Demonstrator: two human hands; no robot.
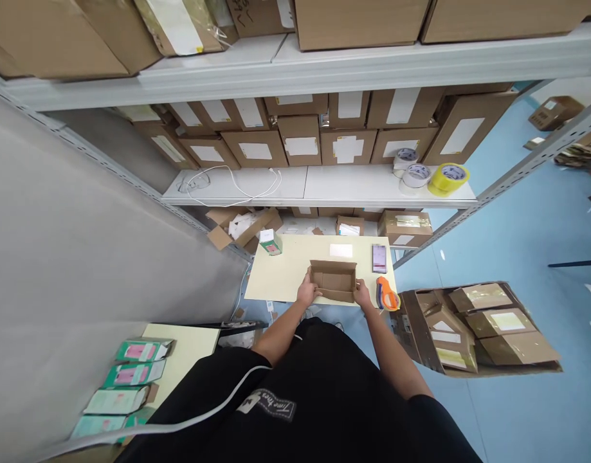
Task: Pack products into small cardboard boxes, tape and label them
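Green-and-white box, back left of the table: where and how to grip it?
Probably by opposite side walls near the top, left hand coming from the front right. The green-and-white box stands upright, flat-sided; an open carton sits beyond its back left.

Bright, even light surrounded the fingers (pixel 317 294); soft shadow dimmed the carton (pixel 332 280) between them, while above them wide-angle distortion stretched the top shelf (pixel 324 67).

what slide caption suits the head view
Left hand and right hand hold an open cardboard box by the edge of a pale table, near an orange tape dispenser.
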